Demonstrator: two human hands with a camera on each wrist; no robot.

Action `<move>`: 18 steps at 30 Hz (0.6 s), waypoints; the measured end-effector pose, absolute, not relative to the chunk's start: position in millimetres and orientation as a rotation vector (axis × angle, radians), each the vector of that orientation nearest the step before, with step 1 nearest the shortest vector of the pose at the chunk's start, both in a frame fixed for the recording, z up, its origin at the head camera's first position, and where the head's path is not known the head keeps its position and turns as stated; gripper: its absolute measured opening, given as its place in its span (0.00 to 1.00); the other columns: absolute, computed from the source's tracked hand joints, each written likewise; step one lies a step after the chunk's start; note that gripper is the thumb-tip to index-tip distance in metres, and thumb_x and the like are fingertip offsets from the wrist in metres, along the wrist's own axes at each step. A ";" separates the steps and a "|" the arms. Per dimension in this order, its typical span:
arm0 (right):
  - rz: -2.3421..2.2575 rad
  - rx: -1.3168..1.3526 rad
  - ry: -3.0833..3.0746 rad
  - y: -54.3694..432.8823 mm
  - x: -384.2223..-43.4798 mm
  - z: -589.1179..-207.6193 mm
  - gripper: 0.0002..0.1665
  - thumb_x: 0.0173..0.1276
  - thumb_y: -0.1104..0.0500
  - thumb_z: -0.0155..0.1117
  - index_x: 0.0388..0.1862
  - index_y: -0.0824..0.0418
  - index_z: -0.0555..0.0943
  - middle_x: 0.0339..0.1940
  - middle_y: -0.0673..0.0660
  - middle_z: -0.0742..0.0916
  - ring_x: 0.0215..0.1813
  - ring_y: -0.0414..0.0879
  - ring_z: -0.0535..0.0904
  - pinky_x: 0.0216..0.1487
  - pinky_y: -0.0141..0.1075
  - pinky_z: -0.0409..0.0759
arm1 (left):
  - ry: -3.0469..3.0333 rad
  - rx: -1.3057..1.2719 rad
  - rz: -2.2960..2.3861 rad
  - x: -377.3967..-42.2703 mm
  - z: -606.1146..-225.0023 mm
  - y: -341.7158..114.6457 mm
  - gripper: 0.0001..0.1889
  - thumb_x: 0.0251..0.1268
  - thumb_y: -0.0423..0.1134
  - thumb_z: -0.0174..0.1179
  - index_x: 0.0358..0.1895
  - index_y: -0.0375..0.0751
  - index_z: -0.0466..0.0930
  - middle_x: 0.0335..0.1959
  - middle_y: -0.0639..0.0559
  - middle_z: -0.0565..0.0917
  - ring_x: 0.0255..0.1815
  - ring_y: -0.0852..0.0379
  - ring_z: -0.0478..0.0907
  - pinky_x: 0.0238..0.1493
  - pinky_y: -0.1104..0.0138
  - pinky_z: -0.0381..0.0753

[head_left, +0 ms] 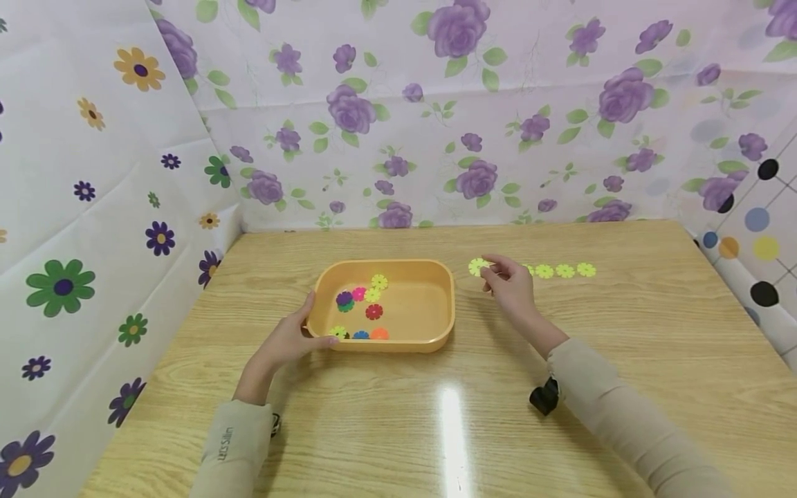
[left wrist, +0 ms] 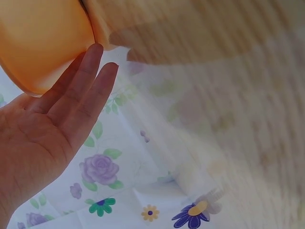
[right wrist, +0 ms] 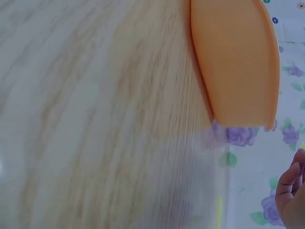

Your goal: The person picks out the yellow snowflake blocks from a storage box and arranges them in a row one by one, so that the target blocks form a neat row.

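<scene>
My left hand (head_left: 288, 342) holds the near left corner of an orange plastic basin (head_left: 429, 304), thumb along the front rim and fingers against the left side. In the left wrist view, the fingers (left wrist: 88, 71) lie along the basin's outer wall. Inside the basin lie several flower-shaped plastic discs, among them a red disc (head_left: 374, 312), a purple disc (head_left: 344, 298) and an orange disc (head_left: 379, 333). To the right of the basin, my right hand (head_left: 512, 285) pinches a yellow flower-shaped disc (head_left: 477, 267) between thumb and fingertips, above the table.
Several yellow discs (head_left: 564, 271) lie in a row on the wooden table (head_left: 654, 360), just right of my right hand and partly hidden by it. A flowered cloth (head_left: 398, 159) stands behind the table, with patterned sheets at the left and right sides.
</scene>
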State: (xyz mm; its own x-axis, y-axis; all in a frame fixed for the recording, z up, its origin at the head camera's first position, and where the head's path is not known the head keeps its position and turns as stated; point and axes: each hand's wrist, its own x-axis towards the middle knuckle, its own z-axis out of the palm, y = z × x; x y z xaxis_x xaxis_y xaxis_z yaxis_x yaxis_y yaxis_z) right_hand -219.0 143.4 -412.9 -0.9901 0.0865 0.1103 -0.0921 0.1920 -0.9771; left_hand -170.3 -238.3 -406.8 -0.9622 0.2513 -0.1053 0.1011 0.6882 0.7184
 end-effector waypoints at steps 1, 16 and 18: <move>1.922 -0.014 -2.300 145.3 -219.9 -413.4 0.19 0.66 0.64 0.56 0.55 0.66 0.75 0.33 0.56 0.77 0.24 0.39 0.75 0.25 0.30 0.75 | 2.704 0.283 1.131 -170.2 -407.0 -238.5 0.56 0.48 0.49 0.69 0.71 0.35 0.38 0.64 0.31 0.62 0.46 0.48 0.75 0.48 0.58 0.74; 1.953 -0.278 -2.099 180.2 -228.5 -415.4 0.21 0.66 0.61 0.57 0.58 0.63 0.74 0.33 0.50 0.77 0.24 0.37 0.75 0.25 0.24 0.73 | 2.697 0.280 1.147 -169.7 -406.6 -238.4 0.56 0.48 0.50 0.68 0.71 0.34 0.38 0.66 0.32 0.59 0.48 0.46 0.74 0.49 0.58 0.74; 1.963 -0.308 -2.068 184.4 -228.7 -414.5 0.21 0.66 0.62 0.57 0.58 0.63 0.74 0.33 0.50 0.77 0.24 0.37 0.75 0.24 0.23 0.73 | 2.697 0.284 1.149 -169.5 -406.2 -238.0 0.56 0.48 0.50 0.69 0.71 0.34 0.38 0.66 0.32 0.59 0.48 0.47 0.74 0.49 0.58 0.74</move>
State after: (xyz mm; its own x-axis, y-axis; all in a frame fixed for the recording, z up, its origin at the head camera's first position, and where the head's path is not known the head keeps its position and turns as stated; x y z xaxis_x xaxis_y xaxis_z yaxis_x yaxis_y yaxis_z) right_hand -228.7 184.4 -414.5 -0.9402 0.3367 0.0507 -0.0332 0.0578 -0.9978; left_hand -169.5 -238.0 -406.2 -0.9624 0.2511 -0.1040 0.0990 0.6802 0.7263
